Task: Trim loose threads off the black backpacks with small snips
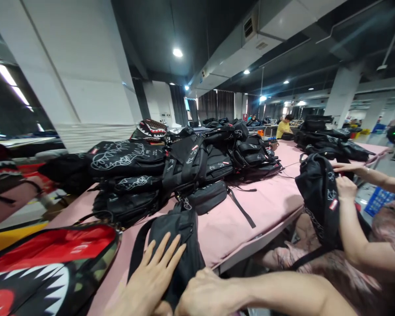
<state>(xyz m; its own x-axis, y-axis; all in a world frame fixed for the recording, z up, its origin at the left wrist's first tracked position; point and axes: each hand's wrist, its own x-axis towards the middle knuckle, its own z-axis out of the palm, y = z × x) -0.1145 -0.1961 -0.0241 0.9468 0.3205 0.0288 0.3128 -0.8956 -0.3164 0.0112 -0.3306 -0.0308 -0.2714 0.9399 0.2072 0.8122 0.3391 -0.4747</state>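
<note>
A black backpack (174, 228) lies at the near edge of the pink-covered table, its top pointing away from me. My left hand (156, 272) rests flat on its face, fingers spread. Low on the bag's right side, my right hand (202, 292) is closed in a fist; whatever is in its fingers is hidden. Just beyond the backpack is a small black pouch (207, 197) with a loose strap trailing to the right. To the left lies a red and camouflage bag (95, 245) with a shark-mouth print.
Piles of black bags with white scribble prints (128, 158) cover the table's middle. At the right, a co-worker's hands (347, 184) handle another black backpack (316, 193). More bags (325, 136) are heaped farther back. A person in yellow (284, 127) is beyond the pink table (266, 197).
</note>
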